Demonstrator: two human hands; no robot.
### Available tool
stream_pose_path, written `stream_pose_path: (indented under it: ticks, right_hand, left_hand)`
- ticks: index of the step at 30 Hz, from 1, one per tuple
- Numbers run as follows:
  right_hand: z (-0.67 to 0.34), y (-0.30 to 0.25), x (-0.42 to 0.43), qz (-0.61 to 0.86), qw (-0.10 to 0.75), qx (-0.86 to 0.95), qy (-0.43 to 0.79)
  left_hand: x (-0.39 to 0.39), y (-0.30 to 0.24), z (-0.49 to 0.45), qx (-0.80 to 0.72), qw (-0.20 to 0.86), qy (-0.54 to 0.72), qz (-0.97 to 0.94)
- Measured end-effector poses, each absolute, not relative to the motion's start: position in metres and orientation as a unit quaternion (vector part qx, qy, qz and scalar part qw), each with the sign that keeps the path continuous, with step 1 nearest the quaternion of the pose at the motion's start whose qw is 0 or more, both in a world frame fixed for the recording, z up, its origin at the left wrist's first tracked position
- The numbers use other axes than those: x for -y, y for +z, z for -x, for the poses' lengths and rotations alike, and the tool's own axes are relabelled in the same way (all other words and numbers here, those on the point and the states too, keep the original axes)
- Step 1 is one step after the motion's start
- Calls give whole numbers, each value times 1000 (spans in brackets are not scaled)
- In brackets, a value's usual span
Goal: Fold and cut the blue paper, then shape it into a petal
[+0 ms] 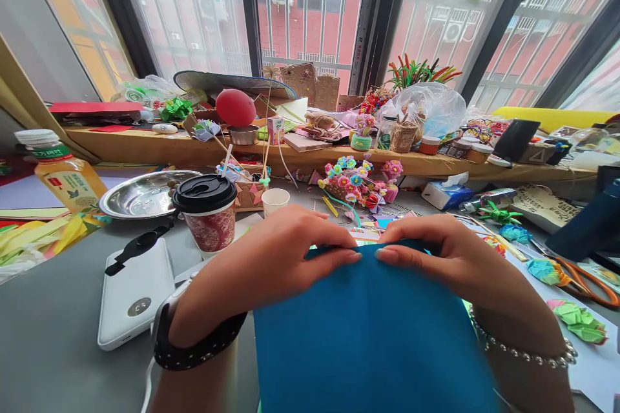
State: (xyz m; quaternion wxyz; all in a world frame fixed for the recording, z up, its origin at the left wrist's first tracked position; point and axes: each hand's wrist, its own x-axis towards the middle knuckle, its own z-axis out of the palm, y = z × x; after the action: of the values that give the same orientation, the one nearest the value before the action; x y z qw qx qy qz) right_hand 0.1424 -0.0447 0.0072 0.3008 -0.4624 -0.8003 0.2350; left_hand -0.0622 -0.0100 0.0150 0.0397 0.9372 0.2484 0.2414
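A sheet of blue paper (372, 335) hangs in front of me, its top edge pinched between both hands. My left hand (295, 248) grips that edge just left of the middle, thumb on the near side. Close beside it, my right hand (431, 248) pinches the same edge, thumb also in front. The two thumb tips are a small gap apart. Near my left wrist lies a white power bank (138, 297) with a black strap on it, and a lidded paper coffee cup (206, 216) stands behind. The sheet's lower end runs out of view.
Behind my hands stand a small white paper cup (276, 199) and a bunch of paper flowers (351, 181). A metal plate (145, 197) and juice bottle (65, 171) are at left. Orange-handled scissors (588, 281), crumpled paper flowers and a dark blue bottle (588, 222) are at right.
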Motion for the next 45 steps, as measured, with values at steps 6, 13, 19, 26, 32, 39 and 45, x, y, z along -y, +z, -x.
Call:
stream_pose_path:
  ticks: [6, 13, 19, 26, 32, 39, 45]
  right_hand:
    - [-143, 8, 43, 460, 312, 793, 250]
    - [-143, 8, 44, 460, 325, 777, 281]
    - [-142, 8, 46, 462, 334, 766, 297]
    - [-142, 8, 45, 462, 331, 766, 300]
    - [-139, 13, 48, 469, 331, 758, 310]
    - [-140, 12, 47, 463, 342, 754, 315]
    - [-140, 13, 48, 467, 338, 753, 318]
  left_hand:
    - [9, 14, 61, -249, 37, 241, -937]
    - [10, 15, 62, -243, 40, 254, -935]
    - [11, 16, 62, -245, 42, 243, -938]
    - [12, 18, 62, -249, 34, 247, -936]
    - [13, 18, 61, -234, 23, 260, -937]
    - [14, 19, 61, -236, 22, 263, -935]
    - [12, 19, 60, -232, 33, 269, -934]
